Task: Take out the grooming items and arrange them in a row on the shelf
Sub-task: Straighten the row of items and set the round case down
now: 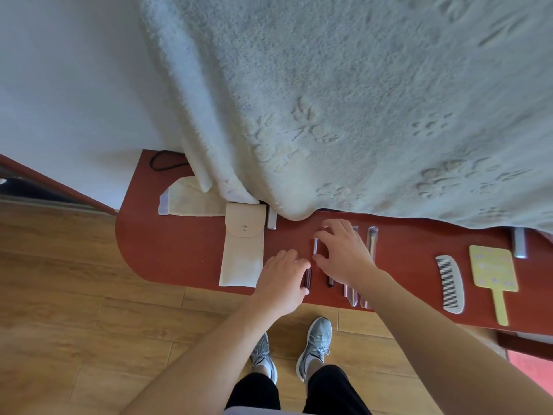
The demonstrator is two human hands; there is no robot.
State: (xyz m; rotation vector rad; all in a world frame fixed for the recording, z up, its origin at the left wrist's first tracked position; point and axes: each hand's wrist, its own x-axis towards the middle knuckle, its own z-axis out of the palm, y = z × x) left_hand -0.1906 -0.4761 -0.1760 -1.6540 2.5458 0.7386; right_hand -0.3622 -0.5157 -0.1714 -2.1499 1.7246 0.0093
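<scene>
On the red-brown shelf (179, 250) lies a flat beige pouch (242, 259) with its snap flap shut. To its right the grooming items lie side by side. My left hand (281, 280) grips a short dark tube (308, 278) at the shelf's front. My right hand (344, 253) pinches a slim silver stick (315, 246) between thumb and fingers. Partly under my right wrist lie makeup brushes in clear sleeves (372, 244). Farther right lie a white comb (450, 283) and a yellow hand mirror (493, 274).
A thick white blanket (359, 100) hangs over the shelf's back edge. A folded cream cloth (185, 200) and a black hair tie (163, 163) lie at the shelf's left end. Wooden floor (74, 295) and my grey shoes (317, 342) are below.
</scene>
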